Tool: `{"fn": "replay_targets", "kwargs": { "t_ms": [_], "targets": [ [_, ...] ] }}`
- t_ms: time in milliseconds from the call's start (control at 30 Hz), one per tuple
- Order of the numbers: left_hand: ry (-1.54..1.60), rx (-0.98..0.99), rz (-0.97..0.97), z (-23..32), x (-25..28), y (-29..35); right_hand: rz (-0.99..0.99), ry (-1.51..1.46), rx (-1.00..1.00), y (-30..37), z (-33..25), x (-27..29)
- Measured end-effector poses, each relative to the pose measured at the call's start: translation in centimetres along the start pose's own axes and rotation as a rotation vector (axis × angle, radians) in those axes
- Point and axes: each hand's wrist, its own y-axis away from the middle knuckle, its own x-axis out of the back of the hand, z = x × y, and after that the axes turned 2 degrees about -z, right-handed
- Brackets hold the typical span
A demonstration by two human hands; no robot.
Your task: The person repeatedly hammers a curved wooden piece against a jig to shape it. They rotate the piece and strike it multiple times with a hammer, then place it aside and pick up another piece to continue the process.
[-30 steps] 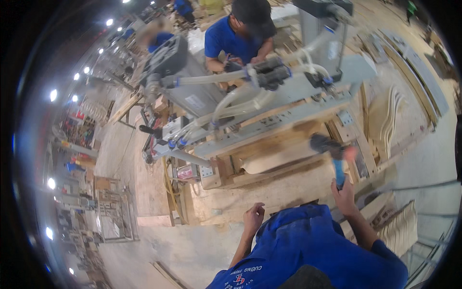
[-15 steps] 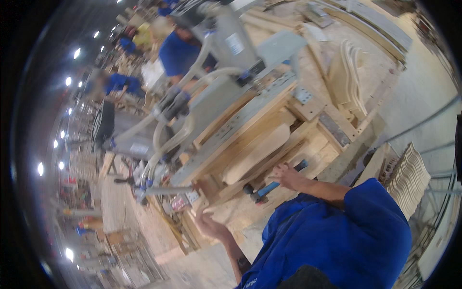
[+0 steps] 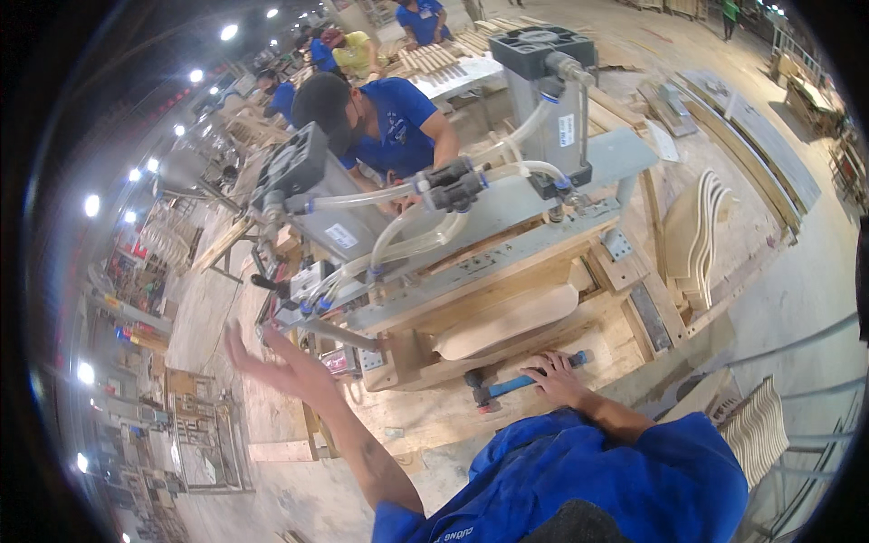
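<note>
My left hand (image 3: pixel 282 364) is raised at the left of the clamping machine, fingers spread and nothing in it. My right hand (image 3: pixel 554 378) lies with its fingers curled over the handle of a blue-handled mallet (image 3: pixel 514 385). The mallet's dark crosswise head with a red tip points left, and it lies on the wooden ledge in front of the machine. Just beyond, a pale curved wooden board (image 3: pixel 511 323) sits in the machine's wooden jig (image 3: pixel 425 373). No hand touches that board.
Two grey air cylinders (image 3: pixel 543 118) with clear hoses (image 3: pixel 407 240) stand over the jig's metal beam. A co-worker in blue (image 3: pixel 394 127) is behind it. Wavy wooden pieces stand at the right (image 3: pixel 697 235), with another stack (image 3: pixel 756 425) nearer me.
My left hand has risen and moved left, away from the jig's near left corner. My right hand stays at the mallet. The head view has turned, showing more of the co-worker.
</note>
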Motion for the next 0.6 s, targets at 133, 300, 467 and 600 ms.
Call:
{"fn": "replay_targets", "kwargs": {
  "t_ms": [133, 300, 467, 600],
  "targets": [
    [0.288, 0.257, -0.355, -0.8, -2.8, -5.1, -0.036, 0.022, 0.004, 0.2, -0.1, 0.0],
    [-0.096, 0.054, -0.338, -2.6, -7.1, -5.8, 0.009, 0.096, -0.017, 0.4, 0.5, -1.5],
    [0.433, 0.488, -0.370, -1.9, -7.0, -7.2, 0.080, 0.088, -0.009, 0.9, 1.1, -1.8],
    [0.707, 0.456, -0.459, -1.5, -4.2, -8.3, 0.112, 0.093, -0.004, 0.8, 0.8, -1.9]
  ]
}}
